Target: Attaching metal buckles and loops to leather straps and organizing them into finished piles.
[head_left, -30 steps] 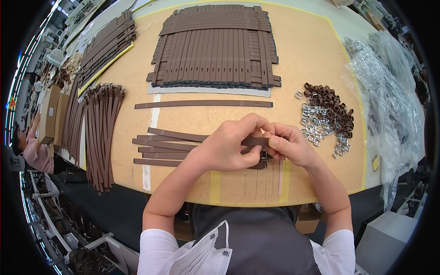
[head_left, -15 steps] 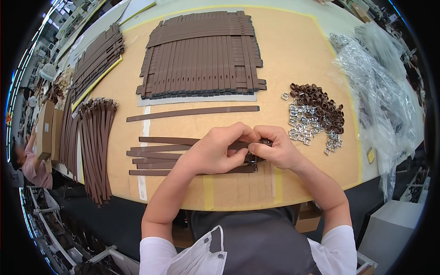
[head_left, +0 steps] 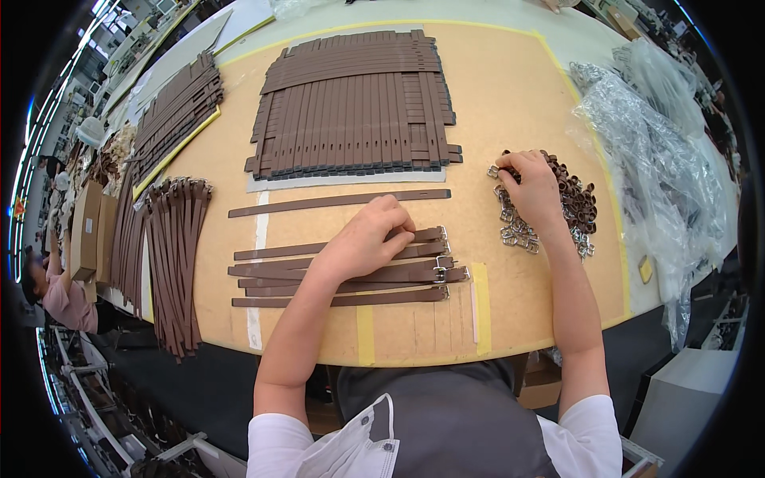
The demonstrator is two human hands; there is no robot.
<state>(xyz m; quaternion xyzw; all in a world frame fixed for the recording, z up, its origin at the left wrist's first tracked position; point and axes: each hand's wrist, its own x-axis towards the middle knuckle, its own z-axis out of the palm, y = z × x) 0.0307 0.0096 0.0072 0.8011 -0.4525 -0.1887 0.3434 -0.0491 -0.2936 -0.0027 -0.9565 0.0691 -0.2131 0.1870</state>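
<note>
My left hand (head_left: 368, 237) lies flat on a short row of brown leather straps (head_left: 335, 275), some with silver buckles at their right ends (head_left: 440, 271). Its fingers press on the upper straps. My right hand (head_left: 532, 191) has reached to the right onto a heap of silver metal buckles (head_left: 516, 231) and small brown leather loops (head_left: 578, 203). Its fingertips are curled down into the heap; whether they pinch a piece cannot be told. One single long strap (head_left: 339, 202) lies apart above my left hand.
A large layered sheet of brown straps (head_left: 355, 103) lies at the far middle of the tan table (head_left: 510, 95). More strap bundles (head_left: 179, 255) hang over the left edge. Crumpled clear plastic bags (head_left: 661, 151) sit on the right. Another person (head_left: 56, 295) is at far left.
My hands were together on a strap's buckle end. The right hand has left it and moved right to the buckle heap; the left hand stays on the straps.
</note>
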